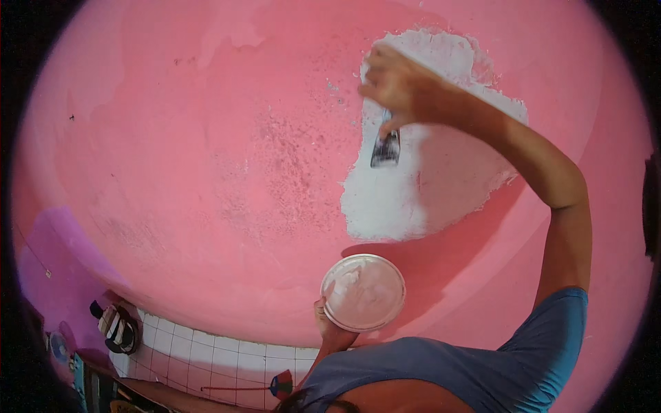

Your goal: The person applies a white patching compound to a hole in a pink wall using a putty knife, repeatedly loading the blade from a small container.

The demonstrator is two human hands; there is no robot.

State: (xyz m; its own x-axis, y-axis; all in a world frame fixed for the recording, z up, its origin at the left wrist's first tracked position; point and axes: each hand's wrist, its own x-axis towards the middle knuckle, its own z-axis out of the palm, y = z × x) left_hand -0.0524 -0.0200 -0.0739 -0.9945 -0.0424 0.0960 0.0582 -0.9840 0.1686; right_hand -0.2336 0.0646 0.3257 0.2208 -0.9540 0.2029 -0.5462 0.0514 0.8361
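Pink wall (172, 138) is spread across most of the view, bent by the lens. Well left of the right hand's fingers, pitted spots (286, 155) are left bare, so the covering is judged to be only partly done. Below the left hand's wrist, nothing of the grip is shown; the left hand (322, 318) is placed at the lower left of a round lid (363, 257), its fingers mostly hidden, and whether they are spread or pressed together cannot be told. Paste (344, 288) is left on the lid, so more seems available. Around and below the right hand (399, 82), a broad white patch (379, 206) is laid, ragged at its edges. By that hand's slightly blurred, curled fingers a scraper (386, 150) is gripped, its blade pointed down over the patch.

Far below and left of the fingers, a purple wall (62, 251), a fan (58, 346), a striped bundle (118, 329), white tiles (220, 347) and what may be a broom (282, 384) are seen, all well apart from the work. Part of the patch is covered by the right forearm (492, 127), and its right side is darkened by shadow.
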